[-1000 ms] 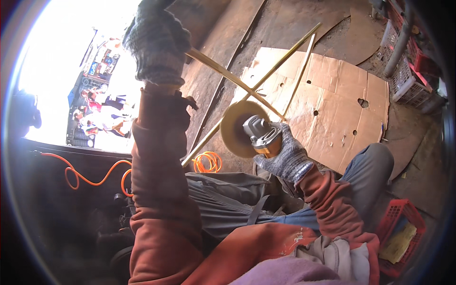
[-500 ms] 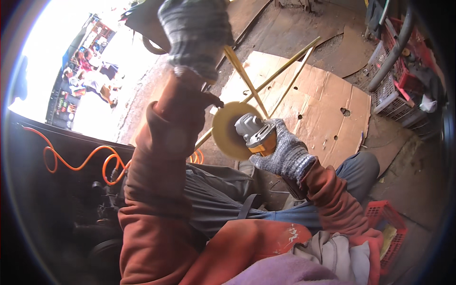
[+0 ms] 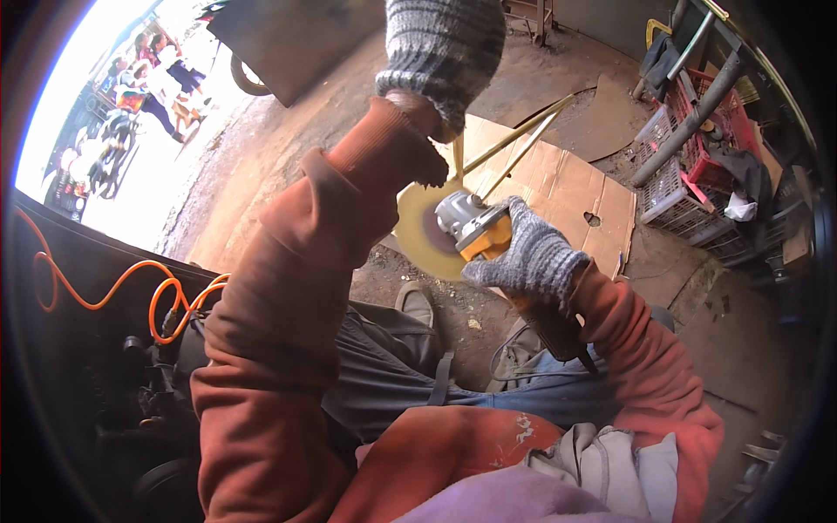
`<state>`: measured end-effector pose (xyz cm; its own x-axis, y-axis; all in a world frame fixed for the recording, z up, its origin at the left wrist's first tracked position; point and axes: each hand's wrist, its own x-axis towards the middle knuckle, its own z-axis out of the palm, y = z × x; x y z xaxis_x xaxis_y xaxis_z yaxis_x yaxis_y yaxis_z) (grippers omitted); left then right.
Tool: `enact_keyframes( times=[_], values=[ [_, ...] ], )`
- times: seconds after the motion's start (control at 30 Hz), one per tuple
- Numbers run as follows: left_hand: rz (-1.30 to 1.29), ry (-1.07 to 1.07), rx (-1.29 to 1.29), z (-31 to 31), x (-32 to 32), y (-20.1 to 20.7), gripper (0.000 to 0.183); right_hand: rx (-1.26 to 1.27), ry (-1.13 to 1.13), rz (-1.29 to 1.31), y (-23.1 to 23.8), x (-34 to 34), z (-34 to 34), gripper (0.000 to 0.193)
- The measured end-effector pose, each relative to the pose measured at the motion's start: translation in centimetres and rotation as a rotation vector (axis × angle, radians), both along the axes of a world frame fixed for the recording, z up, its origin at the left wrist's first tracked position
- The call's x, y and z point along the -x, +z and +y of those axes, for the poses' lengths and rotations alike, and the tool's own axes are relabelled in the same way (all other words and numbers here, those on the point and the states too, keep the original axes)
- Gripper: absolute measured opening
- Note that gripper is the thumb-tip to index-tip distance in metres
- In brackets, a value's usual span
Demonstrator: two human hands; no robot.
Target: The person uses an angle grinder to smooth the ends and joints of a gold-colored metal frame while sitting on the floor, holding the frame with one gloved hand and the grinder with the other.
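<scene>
My right hand, in a grey knitted glove, is wrapped round an angle grinder with a grey head, yellow collar and dark body. Its large yellowish disc faces left, its face smeared. My left hand, also gloved, is raised at the upper edge, with the fingers mostly hidden. From beneath it a yellowish strip runs down to the disc's upper rim; whether they touch I cannot tell. The left cuff is frayed and hangs near the disc. Another long yellowish strip slants over the cardboard.
A holed cardboard sheet lies on the floor ahead. Plastic crates and a grey pipe stand at the right. An orange coiled hose hangs over a dark surface at left. Several people are outside at upper left.
My left hand has moved to the right, and the strip beneath it now stands more upright. The view has shifted, showing more of my shoes. My right hand keeps hold of the grinder.
</scene>
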<state>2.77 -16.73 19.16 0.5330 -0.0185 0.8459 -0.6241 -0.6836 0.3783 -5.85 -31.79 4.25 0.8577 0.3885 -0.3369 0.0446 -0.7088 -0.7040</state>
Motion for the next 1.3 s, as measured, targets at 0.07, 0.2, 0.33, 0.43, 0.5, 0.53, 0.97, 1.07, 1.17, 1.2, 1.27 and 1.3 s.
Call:
enact_keyframes(
  times=[0.07, 0.2, 0.33, 0.43, 0.5, 0.53, 0.97, 1.07, 1.17, 1.2, 1.27, 1.3],
  values=[
    [-0.072, 0.054, -0.086, 0.7, -1.1, -0.5, 0.024, -0.034, -0.036, 0.089, 1.6, -0.2, -0.2, 0.102],
    [-0.14, -0.011, -0.023, 1.0, -1.5, -0.7, 0.036, -0.012, 0.001, 0.082, 2.1, -0.4, 0.6, 0.102],
    [0.22, -0.143, 0.305, -0.5, 2.9, 1.1, 0.037, 0.051, 0.033, 0.023, 1.9, 1.2, 1.9, 0.1],
    [0.293, -0.137, 0.342, -0.2, 2.4, 1.3, 0.036, 0.021, 0.048, 0.026, -0.2, 1.6, 1.6, 0.102],
    [0.274, -0.126, 0.324, 0.6, 0.7, 1.1, 0.037, -0.001, 0.013, 0.02, 0.0, 1.3, 1.3, 0.099],
    [0.27, -0.126, 0.317, 0.8, -0.3, 0.7, 0.037, -0.055, -0.02, -0.01, -0.6, 1.0, 0.9, 0.1],
    [0.959, -0.01, -0.448, 10.7, 6.4, -9.5, 0.094, -0.736, -0.454, 0.106, -0.9, 6.5, -8.5, 0.059],
    [1.418, 0.166, -0.432, 14.5, 10.5, -15.2, 0.045, -0.833, -0.477, 0.092, -0.6, 8.0, -10.0, 0.053],
    [1.334, 0.215, -0.209, 15.8, 10.2, -16.3, 0.029, -0.918, -0.478, 0.117, -0.4, 8.7, -10.6, 0.051],
    [1.206, 0.277, -0.432, 15.7, 9.2, -15.5, 0.029, -0.952, -0.467, 0.119, -0.3, 9.0, -10.5, 0.051],
    [1.151, 0.306, -0.633, 18.2, 6.6, -12.8, 0.028, -1.028, -0.436, 0.146, -0.3, 9.5, -10.4, 0.049],
    [1.083, 0.324, -0.741, 18.2, 4.8, -11.0, 0.026, -1.062, -0.428, 0.156, -0.3, 9.8, -10.6, 0.049]
  ],
)
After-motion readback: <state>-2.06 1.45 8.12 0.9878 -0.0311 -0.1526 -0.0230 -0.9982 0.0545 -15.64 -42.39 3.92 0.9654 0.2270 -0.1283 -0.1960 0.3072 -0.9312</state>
